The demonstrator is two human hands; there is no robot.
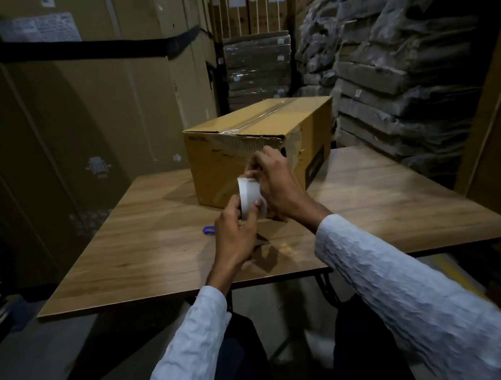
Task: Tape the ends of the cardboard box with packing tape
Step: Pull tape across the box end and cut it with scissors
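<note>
1. Risk, tape end: the right hand (274, 183) pinches at the upper rim of the white roll of packing tape (252, 199), apparently working the free end loose. A thin strip may split lengthwise or fold back and stick to itself if peeled at an angle.
2. Risk, roll: the left hand (235, 228) grips the roll from below, thumb across its face. A sharp pull could twist it out of that hold.
3. Risk, box: the brown rectangular cardboard box (256, 150) has a torn near top edge; fresh tape may bond poorly there.
4. Position: the roll is held between both hands, above the wooden table (114, 242) and just in front of the box's near end. The box rests on the table directly beyond the hands; whether the fingers touch it cannot be told.
</note>
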